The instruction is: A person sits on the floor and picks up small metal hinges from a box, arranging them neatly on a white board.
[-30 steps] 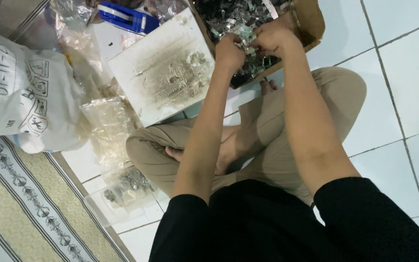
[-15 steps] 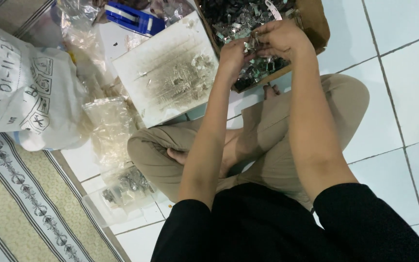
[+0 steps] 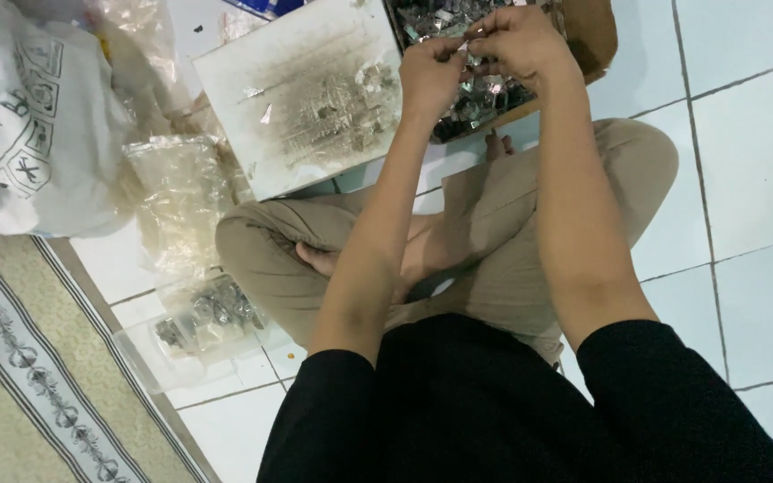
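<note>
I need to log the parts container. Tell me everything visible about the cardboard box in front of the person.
The cardboard box is brown and open-topped, lying on the white tiled floor past the person's crossed legs, its far side cut off by the frame's top edge. It is filled with small shiny metal pieces. A stained whitish board lies against its left side. The left hand and right hand are above it, pinching a small piece together.

Bare floor tiles [image 3: 744, 161] open at right, cardboard box [image 3: 588, 36] ahead, board [image 3: 306, 98], plastic bags [image 3: 176, 197] crowding left
</note>
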